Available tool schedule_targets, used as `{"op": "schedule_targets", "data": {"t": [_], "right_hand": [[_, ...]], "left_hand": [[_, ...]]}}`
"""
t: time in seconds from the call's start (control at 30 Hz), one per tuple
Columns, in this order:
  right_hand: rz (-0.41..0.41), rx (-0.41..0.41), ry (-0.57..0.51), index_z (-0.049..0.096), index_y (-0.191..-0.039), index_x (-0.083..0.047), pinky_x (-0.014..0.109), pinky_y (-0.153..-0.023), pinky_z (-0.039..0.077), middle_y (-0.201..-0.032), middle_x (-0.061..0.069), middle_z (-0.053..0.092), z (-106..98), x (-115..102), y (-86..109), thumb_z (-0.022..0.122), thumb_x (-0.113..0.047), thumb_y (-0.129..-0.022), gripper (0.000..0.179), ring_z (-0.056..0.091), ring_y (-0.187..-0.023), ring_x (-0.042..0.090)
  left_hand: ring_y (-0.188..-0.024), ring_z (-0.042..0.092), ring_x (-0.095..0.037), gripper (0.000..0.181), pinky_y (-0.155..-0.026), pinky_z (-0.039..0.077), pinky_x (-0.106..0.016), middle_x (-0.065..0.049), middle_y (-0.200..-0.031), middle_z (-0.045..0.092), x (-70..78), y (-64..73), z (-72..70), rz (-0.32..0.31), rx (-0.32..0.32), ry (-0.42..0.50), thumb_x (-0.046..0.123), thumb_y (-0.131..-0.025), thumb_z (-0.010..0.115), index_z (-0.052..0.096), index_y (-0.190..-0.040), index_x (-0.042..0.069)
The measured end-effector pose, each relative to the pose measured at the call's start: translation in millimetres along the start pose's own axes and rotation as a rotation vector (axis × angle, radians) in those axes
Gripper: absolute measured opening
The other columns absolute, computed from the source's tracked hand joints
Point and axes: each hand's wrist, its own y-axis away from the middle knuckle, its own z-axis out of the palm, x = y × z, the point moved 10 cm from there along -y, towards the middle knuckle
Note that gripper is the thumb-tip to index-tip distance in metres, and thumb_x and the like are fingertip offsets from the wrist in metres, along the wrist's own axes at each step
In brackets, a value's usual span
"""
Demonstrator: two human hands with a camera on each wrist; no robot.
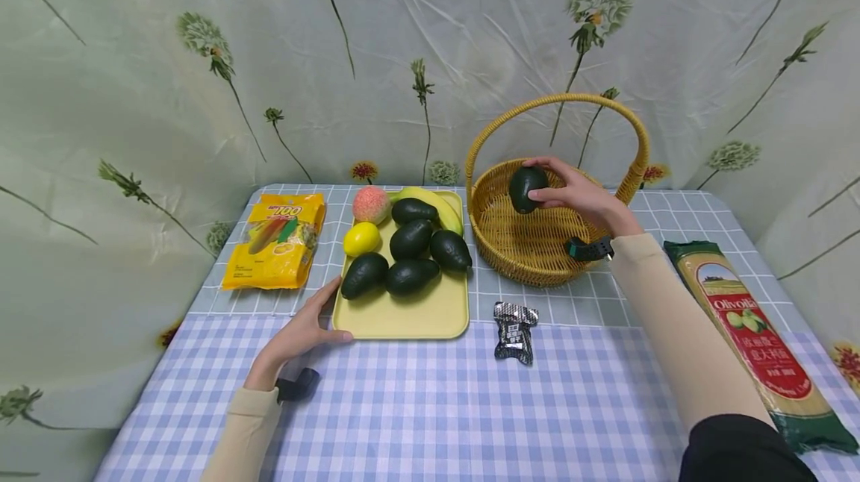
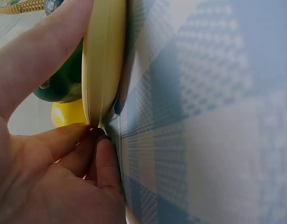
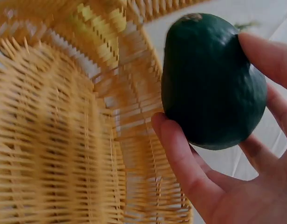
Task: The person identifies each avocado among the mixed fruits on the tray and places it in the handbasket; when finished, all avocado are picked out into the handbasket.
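My right hand (image 1: 576, 195) holds a dark green avocado (image 1: 528, 189) over the wicker basket (image 1: 497, 262), gripping it between thumb and fingers. In the right wrist view the avocado (image 3: 211, 81) is above the woven wall, and the basket part in sight has nothing in it. Down at the near left corner of a yellow tray (image 1: 403, 324), my left hand (image 1: 304, 334) holds the edge; the left wrist view shows fingertips at the tray rim (image 2: 104, 60). On the tray lie several avocados (image 1: 411, 239), a lemon (image 1: 361, 239), a peach (image 1: 371, 204) and a banana (image 1: 449, 215).
A yellow snack bag (image 1: 275, 243) lies left of the tray. In front of the basket is a small black wrapped packet (image 1: 515, 333). A long Olivoila pasta pack (image 1: 759, 340) lies at the right, beside my right forearm. The basket's tall handle (image 1: 564, 99) arches above it.
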Motion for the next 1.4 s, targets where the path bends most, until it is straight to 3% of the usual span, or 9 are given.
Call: {"op": "schedule_targets", "data": {"t": [0.27, 0.57, 0.93, 1.2, 1.4], "right_hand": [[0.088, -0.013, 0.080, 0.035, -0.144, -0.011, 0.050, -0.096, 0.042, -0.149, 0.014, 0.023, -4.0, 10.4, -23.4, 0.062, -0.011, -0.094, 0.057, 0.048, -0.117, 0.032], [0.113, 0.035, 0.216, 0.037, -0.140, -0.005, 0.045, -0.082, 0.046, -0.149, 0.020, 0.022, 1.6, 26.7, -39.5, 0.059, -0.005, -0.094, 0.051, 0.044, -0.110, 0.034], [0.138, -0.048, 0.348, 0.042, -0.138, 0.001, 0.057, -0.105, 0.026, -0.153, 0.024, 0.019, 23.3, 32.5, -46.7, 0.057, 0.000, -0.091, 0.049, 0.017, -0.138, 0.040], [0.108, -0.041, 0.259, 0.034, -0.143, 0.001, 0.061, -0.098, 0.036, -0.151, 0.025, 0.021, 20.7, 15.9, -27.4, 0.053, -0.007, -0.096, 0.051, 0.041, -0.123, 0.045], [0.023, -0.004, 0.153, 0.036, -0.143, 0.000, 0.053, -0.096, 0.043, -0.146, 0.023, 0.033, 15.2, -5.3, -10.1, 0.055, -0.011, -0.097, 0.051, 0.048, -0.119, 0.042]], "left_hand": [[-0.139, 0.016, -0.042, 0.106, -0.110, 0.011, -0.059, -0.026, -0.154, 0.016, -0.5, 0.4, -0.1, -0.014, 0.004, -0.007, 0.013, -0.074, 0.083, 0.013, -0.152, -0.002], [-0.139, 0.015, -0.043, 0.106, -0.109, 0.012, -0.060, -0.027, -0.153, 0.016, -1.6, -1.3, -0.6, -0.016, 0.004, -0.021, 0.012, -0.074, 0.084, 0.013, -0.151, -0.003], [-0.139, 0.016, -0.043, 0.105, -0.110, 0.013, -0.058, -0.026, -0.153, 0.016, -1.8, -1.3, -0.5, -0.022, 0.007, -0.028, 0.015, -0.074, 0.084, 0.015, -0.151, -0.002], [-0.138, 0.019, -0.043, 0.106, -0.110, 0.016, -0.056, -0.026, -0.154, 0.016, -2.9, -1.3, -0.9, -0.045, 0.009, -0.044, 0.018, -0.074, 0.084, 0.015, -0.152, -0.001], [-0.138, 0.020, -0.044, 0.106, -0.110, 0.017, -0.056, -0.026, -0.154, 0.015, -4.8, -0.6, -1.1, -0.060, 0.011, -0.041, 0.019, -0.074, 0.084, 0.015, -0.152, -0.001]]}}
